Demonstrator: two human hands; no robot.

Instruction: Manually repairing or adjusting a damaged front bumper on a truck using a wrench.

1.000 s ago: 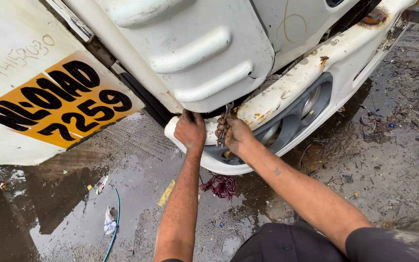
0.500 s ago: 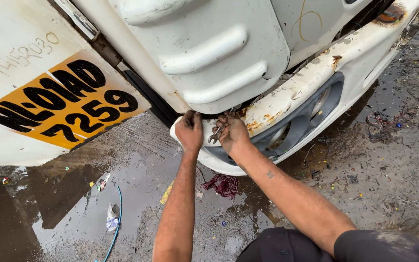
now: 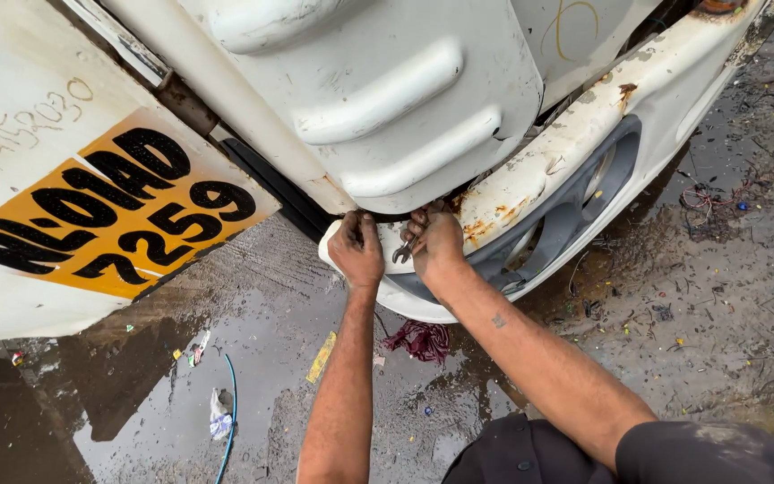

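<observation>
Hands: our right hand [image 3: 438, 244] clasps a stiff, slippery small steel spanner [image 3: 402, 252] mid-shank, our left hand [image 3: 356, 249] pinches the rusted white bumper's edge [image 3: 530, 175].

The upper end of the spanner [image 3: 402, 253] in the right hand [image 3: 436, 246] vanishes under the rusty bumper [image 3: 530, 175], whose top-right end, like the yellow panel [image 3: 109, 215] at left, is cut off by the frame.
</observation>
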